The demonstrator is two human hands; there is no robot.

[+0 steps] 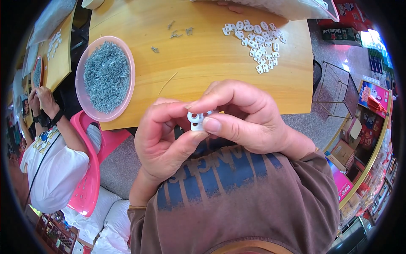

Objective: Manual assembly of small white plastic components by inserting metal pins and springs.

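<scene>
Between my two hands, just in front of my chest, is a small white plastic piece with holes [196, 120]. My left hand [163, 135] pinches it from the left between thumb and forefinger. From the other side my right hand [245, 116] grips it too, its thumb lying across the front. Whether a screw sits in the piece is hidden by my fingers. On the wooden table [203, 59] beyond, more white plastic pieces [260, 40] lie spread at the right. A pink bowl [131, 80] full of small grey screws [106, 76] stands at the table's left edge.
Several loose screws [175, 35] and a thin yellowish strip [168, 83] lie on the table. A clear plastic bag [279, 8] rests at the far edge. Left, a person in a white shirt [55, 169] sits on a pink chair [86, 190]. A wire frame [338, 91] stands right.
</scene>
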